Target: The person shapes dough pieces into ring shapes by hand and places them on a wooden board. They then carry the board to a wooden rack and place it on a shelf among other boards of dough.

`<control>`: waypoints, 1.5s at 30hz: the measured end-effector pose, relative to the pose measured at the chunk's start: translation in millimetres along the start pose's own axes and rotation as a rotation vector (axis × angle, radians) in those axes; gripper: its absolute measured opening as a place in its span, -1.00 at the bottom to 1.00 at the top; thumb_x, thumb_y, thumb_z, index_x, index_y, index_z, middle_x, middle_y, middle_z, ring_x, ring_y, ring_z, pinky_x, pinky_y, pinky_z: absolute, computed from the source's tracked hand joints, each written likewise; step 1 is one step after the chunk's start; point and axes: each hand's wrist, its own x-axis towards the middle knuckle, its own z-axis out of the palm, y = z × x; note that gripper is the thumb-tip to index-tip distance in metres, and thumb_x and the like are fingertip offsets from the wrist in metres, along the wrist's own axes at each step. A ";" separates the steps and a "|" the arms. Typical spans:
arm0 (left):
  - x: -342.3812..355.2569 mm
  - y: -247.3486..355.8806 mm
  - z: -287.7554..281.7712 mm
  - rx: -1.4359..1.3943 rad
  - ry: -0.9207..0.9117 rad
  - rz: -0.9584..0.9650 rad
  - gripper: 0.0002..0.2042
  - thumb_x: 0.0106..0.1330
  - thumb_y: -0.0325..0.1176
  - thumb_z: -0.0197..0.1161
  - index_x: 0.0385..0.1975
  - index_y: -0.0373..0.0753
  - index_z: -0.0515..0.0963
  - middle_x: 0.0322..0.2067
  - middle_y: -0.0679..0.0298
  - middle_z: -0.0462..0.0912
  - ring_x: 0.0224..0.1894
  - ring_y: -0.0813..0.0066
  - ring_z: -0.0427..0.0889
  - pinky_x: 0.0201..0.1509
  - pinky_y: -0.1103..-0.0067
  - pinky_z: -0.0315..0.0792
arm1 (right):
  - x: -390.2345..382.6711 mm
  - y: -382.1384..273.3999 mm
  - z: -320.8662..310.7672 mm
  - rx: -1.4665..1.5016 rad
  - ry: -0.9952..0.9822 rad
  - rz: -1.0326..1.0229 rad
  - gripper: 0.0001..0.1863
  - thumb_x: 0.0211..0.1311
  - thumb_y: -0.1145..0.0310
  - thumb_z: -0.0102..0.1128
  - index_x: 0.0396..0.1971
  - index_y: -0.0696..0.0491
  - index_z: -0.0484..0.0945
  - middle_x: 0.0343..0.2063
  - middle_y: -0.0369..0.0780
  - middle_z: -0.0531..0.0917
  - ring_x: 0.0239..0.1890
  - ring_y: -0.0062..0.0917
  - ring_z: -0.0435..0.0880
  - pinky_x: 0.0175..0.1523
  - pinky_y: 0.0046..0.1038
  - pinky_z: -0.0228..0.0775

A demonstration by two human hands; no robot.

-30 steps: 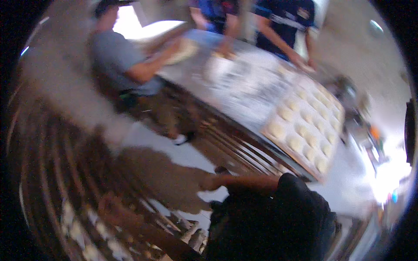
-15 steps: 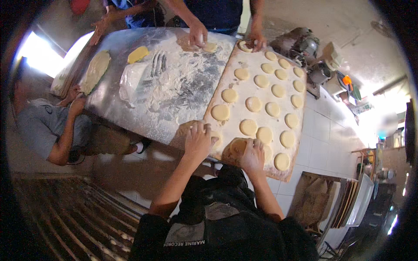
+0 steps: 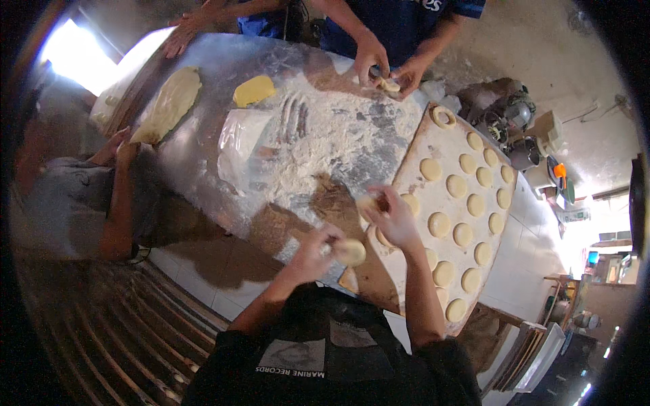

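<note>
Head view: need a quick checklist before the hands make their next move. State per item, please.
1. Left hand has its dough round: ok, held at the fingertips.
2. Right hand has its dough piece: ok, at the fingertips; its exact shape is blurred.
3. Board has bare space near the hands: ok, shadowed near-left part.
4. Board pieces all alike: not ok, a ring sits at the far corner among solid rounds.
5. Rounds by the right forearm spaced apart: cannot tell, partly hidden.
6. Co-worker's hands out of the way: ok, across the table.

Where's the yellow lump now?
In the head view, the yellow lump lies on the metal table, upper left, between the flattened dough and the spread flour, beyond the shiny plastic.
</note>
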 end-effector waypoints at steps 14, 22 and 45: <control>92.5 -86.4 -140.9 0.555 0.175 -0.191 -0.70 0.32 -0.35 0.09 0.04 -0.24 0.40 -0.03 -0.07 0.49 0.06 -0.10 0.45 0.13 0.16 0.34 | 163.5 -17.4 124.9 -0.539 -0.089 0.080 -0.58 0.06 0.28 0.22 -0.06 0.11 0.45 -0.27 -0.01 0.61 -0.11 -0.11 0.57 0.03 -0.17 0.39; 117.0 -49.8 -161.7 -0.073 -0.030 -0.134 -0.74 0.19 -0.34 0.32 -0.20 -0.36 0.56 -0.33 0.15 0.65 -0.30 0.40 0.63 -0.17 0.49 0.48 | 110.5 -69.6 95.9 0.229 -0.053 0.097 -0.54 0.07 0.54 0.23 -0.07 0.05 0.21 -0.42 -0.23 0.54 -0.33 -0.60 0.50 -0.24 -0.45 0.36; 82.4 0.7 -94.3 -1.122 0.008 0.183 -0.49 0.21 -0.31 0.27 0.08 -0.22 0.17 -0.32 0.29 0.44 -0.28 0.49 0.42 -0.14 0.54 0.37 | 25.0 -78.8 113.2 1.300 0.443 -0.002 -0.63 0.24 0.26 0.09 -0.01 0.09 0.32 -0.31 -0.29 0.50 -0.24 -0.63 0.47 -0.06 -0.55 0.28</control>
